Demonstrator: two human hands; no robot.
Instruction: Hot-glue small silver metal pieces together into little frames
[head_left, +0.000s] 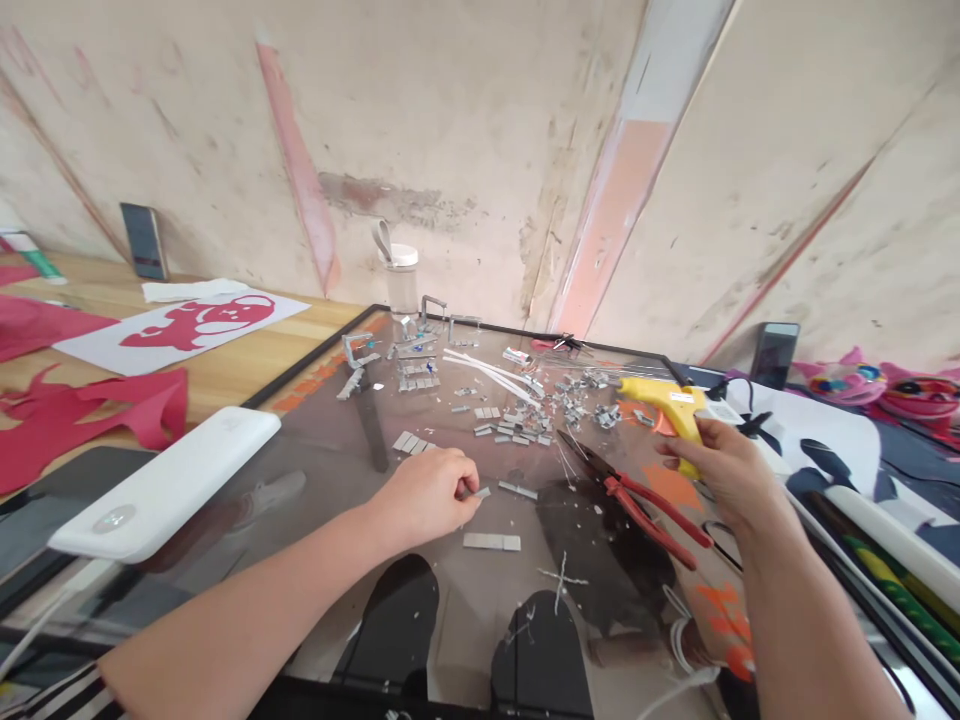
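Note:
My left hand is over the glass tabletop, its thumb and fingertips closed on a small flat grey strip. Just beyond its fingers lies a narrow grey piece. Nearer to me is a wider grey strip. At the right, my right hand has its fingers round the handle of a yellow glue gun, whose nozzle points left. Red-handled pliers lie between my hands, jaws away from me. A thin twisted cross-shaped piece rests nearest to me.
Many small grey pieces are scattered mid-table. White glue sticks lie beyond them, before a lidded bottle. A white power bank sits at left, near red cut-outs. A phone leans at right.

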